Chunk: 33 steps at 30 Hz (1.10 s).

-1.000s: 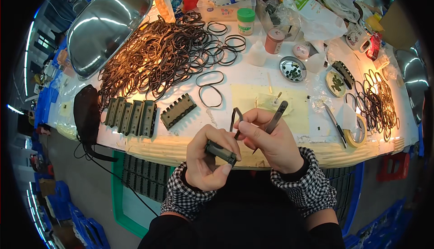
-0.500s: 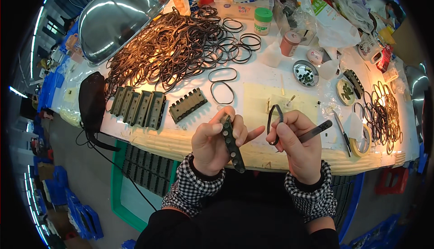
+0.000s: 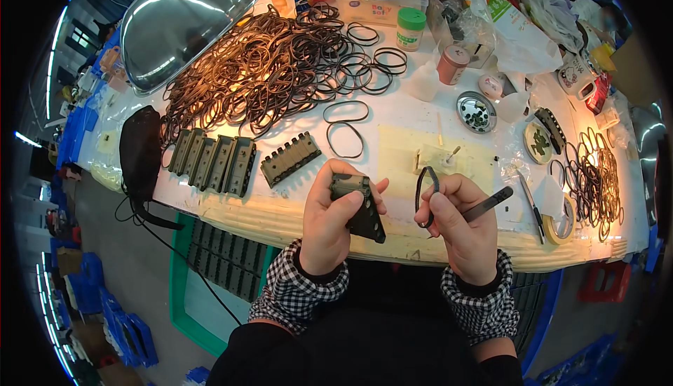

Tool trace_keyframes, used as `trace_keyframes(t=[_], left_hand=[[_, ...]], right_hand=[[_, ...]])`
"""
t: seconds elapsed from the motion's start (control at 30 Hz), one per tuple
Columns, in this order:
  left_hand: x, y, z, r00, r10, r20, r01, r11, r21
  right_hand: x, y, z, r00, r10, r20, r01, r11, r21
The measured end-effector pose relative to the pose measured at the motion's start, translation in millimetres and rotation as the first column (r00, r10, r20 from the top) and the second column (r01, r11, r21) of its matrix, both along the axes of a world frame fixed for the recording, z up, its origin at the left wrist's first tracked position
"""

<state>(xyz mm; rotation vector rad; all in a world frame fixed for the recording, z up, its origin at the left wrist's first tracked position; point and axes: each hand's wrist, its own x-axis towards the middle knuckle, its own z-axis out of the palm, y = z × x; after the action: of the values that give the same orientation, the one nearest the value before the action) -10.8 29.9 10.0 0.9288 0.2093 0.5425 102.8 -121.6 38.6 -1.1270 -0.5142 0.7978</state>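
Observation:
My left hand (image 3: pixel 324 228) grips a dark green moulded part (image 3: pixel 366 219) with round holes along one edge, the thumb pressed on its flat face. To its right, my right hand (image 3: pixel 459 228) pinches a thin black band loop (image 3: pixel 419 193) between thumb and fingers. Dark tweezers (image 3: pixel 489 204) also stick out of that hand to the right. The two hands are apart, above the table's front edge. Beyond the left hand lie a similar green part (image 3: pixel 291 159) with pegs along its edge and a row of green channel-shaped parts (image 3: pixel 214 164).
A large heap of dark bands (image 3: pixel 245 77) covers the back left beside a shiny metal lamp shade (image 3: pixel 189 25). At the right stand a small dish of green bits (image 3: pixel 476 112), a pen (image 3: pixel 531 207), a tape roll (image 3: pixel 559 228) and more bands (image 3: pixel 592 175). A green crate (image 3: pixel 179 288) sits below.
My left hand has turned the green part, so its broad flat face shows instead of the narrow holed edge. My left fingers have drawn in. The right hand has barely moved.

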Motion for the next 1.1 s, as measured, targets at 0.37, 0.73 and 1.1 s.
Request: trace_keyframes(t=[0.37, 0.73, 1.1], left_hand=[[0, -5, -13, 0.916, 0.373, 0.148, -0.353, 0.574, 0.739], [-9, 11, 6, 0.972, -0.202, 0.119, 0.235, 0.85, -0.471], [-7, 9, -10, 0.915, -0.204, 0.347, 0.362, 0.795, -0.487]], right_hand=[[-3, -3, -3, 0.999, 0.042, -0.024, -0.043, 0.999, -0.007], [-6, -4, -6, 0.999, -0.014, 0.043, 0.015, 0.999, -0.033], [7, -4, -5, 0.867, 0.118, -0.485, -0.029, 0.982, 0.187]])
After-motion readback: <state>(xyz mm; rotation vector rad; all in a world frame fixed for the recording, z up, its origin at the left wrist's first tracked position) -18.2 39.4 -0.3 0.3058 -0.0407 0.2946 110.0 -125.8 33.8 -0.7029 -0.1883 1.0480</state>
